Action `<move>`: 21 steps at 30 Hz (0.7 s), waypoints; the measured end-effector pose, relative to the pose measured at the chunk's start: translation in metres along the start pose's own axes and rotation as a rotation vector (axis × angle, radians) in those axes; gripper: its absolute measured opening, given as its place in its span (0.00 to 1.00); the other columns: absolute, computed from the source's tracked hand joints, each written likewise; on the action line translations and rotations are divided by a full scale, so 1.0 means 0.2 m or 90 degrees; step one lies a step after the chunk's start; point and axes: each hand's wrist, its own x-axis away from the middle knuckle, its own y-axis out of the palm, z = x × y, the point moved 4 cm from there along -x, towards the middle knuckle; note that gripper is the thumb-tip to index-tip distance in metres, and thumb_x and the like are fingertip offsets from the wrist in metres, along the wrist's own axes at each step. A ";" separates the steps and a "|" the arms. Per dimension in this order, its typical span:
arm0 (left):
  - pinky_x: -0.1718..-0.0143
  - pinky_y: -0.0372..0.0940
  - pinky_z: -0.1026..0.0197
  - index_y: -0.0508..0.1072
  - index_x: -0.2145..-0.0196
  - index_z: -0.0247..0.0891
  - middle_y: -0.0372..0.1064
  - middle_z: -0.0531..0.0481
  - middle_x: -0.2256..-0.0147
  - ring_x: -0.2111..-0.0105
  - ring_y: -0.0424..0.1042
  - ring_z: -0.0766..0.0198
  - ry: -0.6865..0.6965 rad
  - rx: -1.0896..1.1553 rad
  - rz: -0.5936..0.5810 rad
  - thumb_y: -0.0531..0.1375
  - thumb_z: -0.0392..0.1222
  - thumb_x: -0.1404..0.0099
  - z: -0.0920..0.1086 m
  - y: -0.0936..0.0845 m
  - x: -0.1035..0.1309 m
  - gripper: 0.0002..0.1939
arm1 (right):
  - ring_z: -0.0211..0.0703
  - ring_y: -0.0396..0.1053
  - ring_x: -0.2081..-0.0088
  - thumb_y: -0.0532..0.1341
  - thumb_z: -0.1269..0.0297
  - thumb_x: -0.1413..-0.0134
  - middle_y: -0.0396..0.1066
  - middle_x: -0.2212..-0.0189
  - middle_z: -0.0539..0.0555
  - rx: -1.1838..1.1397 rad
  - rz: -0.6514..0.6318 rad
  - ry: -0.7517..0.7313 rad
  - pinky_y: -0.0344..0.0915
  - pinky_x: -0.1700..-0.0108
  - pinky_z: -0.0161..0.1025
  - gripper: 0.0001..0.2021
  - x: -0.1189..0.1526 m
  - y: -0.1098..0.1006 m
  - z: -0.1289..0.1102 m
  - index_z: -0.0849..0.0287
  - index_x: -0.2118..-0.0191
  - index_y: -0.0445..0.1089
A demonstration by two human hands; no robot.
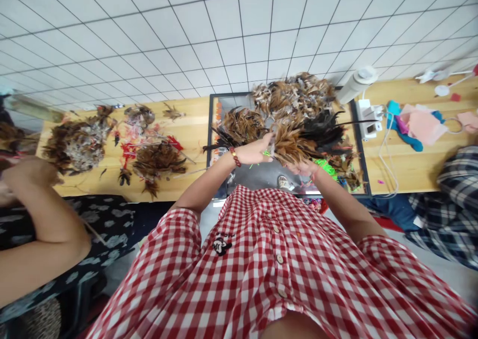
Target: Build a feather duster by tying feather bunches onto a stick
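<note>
A bunch of brown feathers [290, 142] is held in front of me above the black-framed tabletop. My left hand [256, 152], with red beads at its wrist, closes on the bunch's left end, thumb uppermost. From below and to the right, my right hand [304, 168] grips the same bunch; feathers hide part of its fingers. A bit of bright green string shows at my left fingers. Long black feathers [323, 132] lie just right of the bunch. Behind it spreads a large heap of mixed brown and grey feathers [295, 95], with a brown feather pile [244, 125] to the left.
Green string [324, 167] lies beside my right hand. A white bottle [356, 85] and a power adapter [369, 119] with a cable stand to the right. More feather piles [80, 142] cover the left table. People sit on both sides; a tiled wall [239, 35] rises behind.
</note>
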 end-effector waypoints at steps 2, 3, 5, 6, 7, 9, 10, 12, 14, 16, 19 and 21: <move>0.71 0.58 0.65 0.69 0.61 0.36 0.68 0.53 0.70 0.74 0.65 0.69 -0.052 0.162 -0.041 0.72 0.27 0.54 -0.03 0.00 0.01 0.23 | 0.31 0.42 0.85 0.66 0.48 0.48 0.47 0.87 0.38 -0.152 -0.089 0.096 0.45 0.85 0.32 0.18 0.07 0.10 0.08 0.59 0.72 0.71; 0.74 0.55 0.66 0.69 0.64 0.35 0.69 0.52 0.70 0.77 0.62 0.72 -0.079 0.243 -0.065 0.72 0.28 0.53 -0.05 0.01 0.01 0.21 | 0.30 0.40 0.85 0.68 0.46 0.51 0.45 0.86 0.37 -0.228 -0.113 0.135 0.42 0.84 0.32 0.19 0.10 0.15 0.11 0.58 0.71 0.69; 0.77 0.51 0.68 0.67 0.69 0.34 0.69 0.49 0.70 0.79 0.57 0.75 -0.117 0.381 -0.073 0.72 0.29 0.51 -0.09 0.01 -0.01 0.17 | 0.29 0.37 0.84 0.71 0.45 0.57 0.43 0.85 0.37 -0.368 -0.104 0.188 0.39 0.82 0.31 0.22 0.16 0.22 0.14 0.57 0.69 0.67; 0.78 0.49 0.69 0.67 0.70 0.33 0.69 0.48 0.71 0.80 0.56 0.77 -0.127 0.433 -0.058 0.72 0.29 0.50 -0.11 0.00 -0.02 0.17 | 0.29 0.36 0.83 0.71 0.44 0.58 0.42 0.85 0.37 -0.409 -0.069 0.190 0.37 0.81 0.31 0.23 0.19 0.24 0.14 0.56 0.69 0.66; 0.79 0.48 0.69 0.66 0.72 0.32 0.69 0.48 0.71 0.80 0.55 0.77 -0.133 0.477 -0.035 0.72 0.29 0.49 -0.13 -0.02 -0.03 0.16 | 0.29 0.35 0.83 0.71 0.43 0.58 0.40 0.85 0.37 -0.438 -0.025 0.183 0.37 0.81 0.31 0.23 0.22 0.24 0.14 0.55 0.69 0.64; 0.80 0.48 0.70 0.67 0.72 0.31 0.67 0.48 0.72 0.80 0.55 0.77 -0.146 0.547 0.009 0.71 0.32 0.44 -0.17 -0.06 -0.04 0.14 | 0.30 0.34 0.83 0.71 0.43 0.57 0.38 0.84 0.37 -0.476 0.068 0.162 0.35 0.81 0.32 0.23 0.28 0.23 0.12 0.54 0.68 0.63; 0.81 0.49 0.69 0.68 0.71 0.31 0.67 0.48 0.72 0.80 0.55 0.77 -0.156 0.575 0.024 0.70 0.35 0.41 -0.19 -0.08 -0.04 0.13 | 0.30 0.33 0.83 0.70 0.43 0.56 0.37 0.84 0.37 -0.484 0.113 0.152 0.35 0.81 0.33 0.22 0.32 0.21 0.11 0.53 0.68 0.63; 0.82 0.50 0.70 0.70 0.69 0.31 0.66 0.48 0.72 0.80 0.56 0.76 -0.182 0.614 0.043 0.67 0.40 0.36 -0.23 -0.12 -0.04 0.11 | 0.31 0.34 0.83 0.70 0.45 0.54 0.36 0.84 0.38 -0.482 0.186 0.138 0.35 0.80 0.33 0.21 0.39 0.16 0.09 0.53 0.68 0.63; 0.84 0.49 0.71 0.70 0.67 0.32 0.64 0.49 0.73 0.82 0.55 0.76 -0.210 0.626 0.050 0.64 0.41 0.32 -0.27 -0.13 -0.04 0.10 | 0.31 0.34 0.83 0.70 0.46 0.54 0.37 0.84 0.38 -0.466 0.235 0.132 0.36 0.80 0.33 0.20 0.44 0.12 0.08 0.53 0.68 0.63; 0.85 0.45 0.73 0.69 0.68 0.32 0.61 0.52 0.75 0.83 0.51 0.78 -0.234 0.616 0.064 0.60 0.39 0.30 -0.30 -0.14 -0.05 0.09 | 0.31 0.35 0.83 0.70 0.45 0.55 0.38 0.85 0.38 -0.437 0.260 0.138 0.37 0.80 0.34 0.20 0.46 0.11 0.08 0.53 0.69 0.64; 0.86 0.41 0.75 0.67 0.70 0.32 0.59 0.55 0.77 0.85 0.48 0.80 -0.252 0.554 0.105 0.62 0.35 0.32 -0.36 -0.16 -0.06 0.09 | 0.32 0.38 0.83 0.69 0.42 0.56 0.42 0.86 0.39 -0.322 0.265 0.147 0.38 0.80 0.34 0.21 0.46 0.13 0.11 0.54 0.71 0.67; 0.86 0.42 0.75 0.67 0.70 0.32 0.60 0.56 0.78 0.85 0.50 0.80 -0.244 0.487 0.154 0.67 0.32 0.38 -0.40 -0.19 -0.05 0.11 | 0.33 0.44 0.82 0.67 0.40 0.54 0.50 0.86 0.43 -0.209 0.254 0.132 0.42 0.79 0.34 0.21 0.41 0.17 0.13 0.55 0.71 0.69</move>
